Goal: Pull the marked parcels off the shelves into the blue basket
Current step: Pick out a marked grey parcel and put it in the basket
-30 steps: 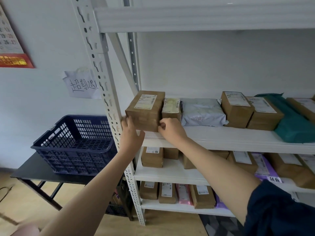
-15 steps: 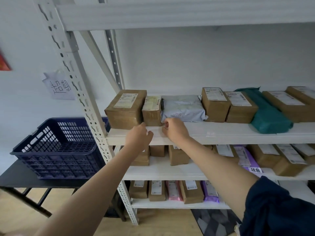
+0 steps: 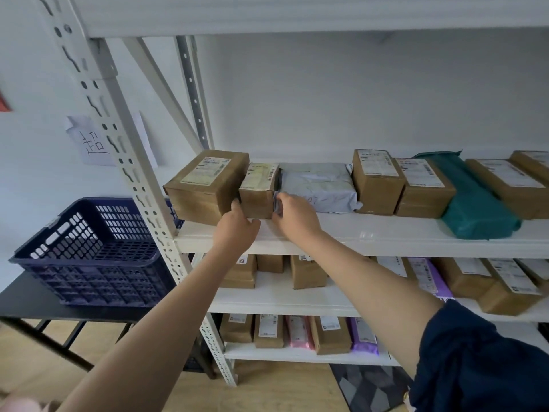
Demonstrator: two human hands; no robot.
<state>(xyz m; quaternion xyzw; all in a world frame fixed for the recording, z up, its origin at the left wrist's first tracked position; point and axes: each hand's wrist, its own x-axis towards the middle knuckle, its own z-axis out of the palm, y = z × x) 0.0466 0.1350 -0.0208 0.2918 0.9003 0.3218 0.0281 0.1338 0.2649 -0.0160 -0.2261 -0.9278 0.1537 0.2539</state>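
Left hand (image 3: 234, 226) and right hand (image 3: 294, 217) gripping opposite sides of narrow brown taped cardboard parcel (image 3: 258, 191); dark blue slotted plastic basket (image 3: 89, 251) left of both.

Between the left hand (image 3: 234, 230) and right hand (image 3: 295, 218), a brown box (image 3: 258, 190) is showing a pale yellowed label. Left of the left hand, a larger brown carton (image 3: 205, 185) is bearing a cream label. Beyond the right hand, a grey mailer bag (image 3: 319, 187) is lying; farther right, a teal bag (image 3: 472, 200). Far left of both hands, a navy basket (image 3: 89, 254) is showing a perforated lattice. Below the hands, pink (image 3: 298, 331) and purple (image 3: 364, 336) packets are showing.
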